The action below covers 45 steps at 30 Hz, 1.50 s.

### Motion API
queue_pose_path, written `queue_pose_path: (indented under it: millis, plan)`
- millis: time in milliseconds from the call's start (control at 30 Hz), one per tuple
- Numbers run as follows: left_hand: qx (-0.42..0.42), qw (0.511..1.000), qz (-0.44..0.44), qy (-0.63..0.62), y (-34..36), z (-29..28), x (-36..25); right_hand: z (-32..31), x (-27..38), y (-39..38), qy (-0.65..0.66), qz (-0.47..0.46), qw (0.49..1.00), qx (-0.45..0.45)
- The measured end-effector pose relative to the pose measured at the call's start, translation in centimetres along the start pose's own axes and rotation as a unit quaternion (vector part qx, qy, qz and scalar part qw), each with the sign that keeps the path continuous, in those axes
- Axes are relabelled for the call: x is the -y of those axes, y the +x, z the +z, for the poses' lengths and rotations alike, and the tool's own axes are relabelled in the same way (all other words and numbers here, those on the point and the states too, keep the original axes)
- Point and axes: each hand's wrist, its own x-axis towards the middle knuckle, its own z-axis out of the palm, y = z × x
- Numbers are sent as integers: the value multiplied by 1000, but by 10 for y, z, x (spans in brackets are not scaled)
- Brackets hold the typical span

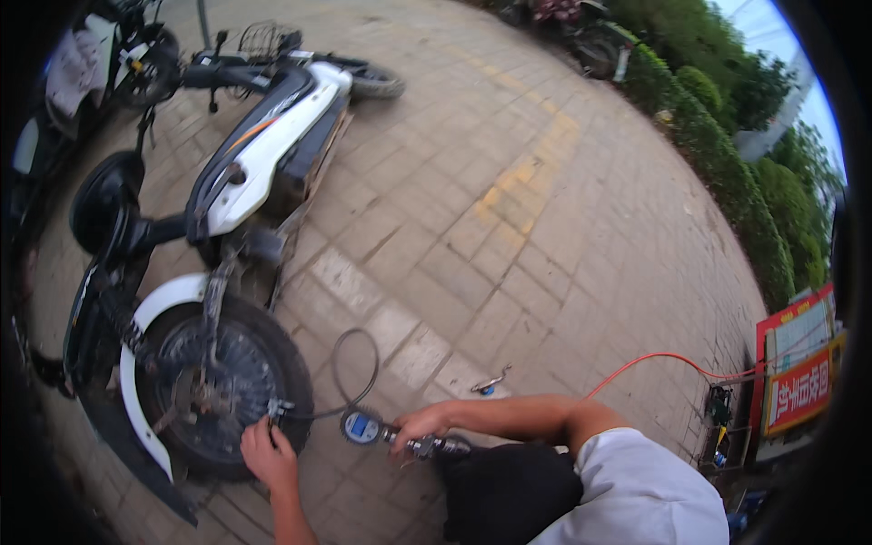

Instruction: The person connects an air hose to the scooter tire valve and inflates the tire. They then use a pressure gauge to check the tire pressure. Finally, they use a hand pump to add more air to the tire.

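A white-and-black electric scooter [259, 168] lies on its side at the left, its spoked wheel [222, 363] nearest me. At the wheel's hub side, my left hand [270, 454] has its fingers pinched together at the silver air chuck [280, 408] on the end of a hose. That dark thin hose [374, 363] loops up and back to a tire inflator [361, 427] with a round digital gauge. My right hand [420, 425] is wrapped round the inflator's metal handle, just right of the wheel. Whether the chuck sits on the valve is too small to tell.
A small metal tool with a blue part [491, 380] lies on the paving beyond my right forearm. A red air hose [654, 358] runs right toward red sign boards [799, 363]. Another two-wheeler [150, 68] stands at far left; a hedge [727, 154] lines the right.
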Motion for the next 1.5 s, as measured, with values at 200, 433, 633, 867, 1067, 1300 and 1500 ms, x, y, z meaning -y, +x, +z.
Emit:
queue_pose_path:
  millis: [200,433,633,867,1067,1300,1500]
  plan:
    - [-11,1000,-23,7,-1,1,2,13,-11,1,98,-3,994,47]
    - [-33,999,-12,24,1,2,1,30,0,4,110,-11,994,-12]
    - [-30,999,-10,31,2,3,2,34,6,4,103,-4,993,-51]
    - [-11,999,-20,28,-1,3,1,35,6,5,95,-9,994,-55]
    - [-5,999,-20,32,4,0,1,42,6,9,34,-41,994,-100]
    - [92,982,-29,-165,-23,-17,-84,53,9,6,-29,-69,990,-119]
    - [166,906,-212,-325,-44,1,-110,67,15,0,-39,-78,991,-105]
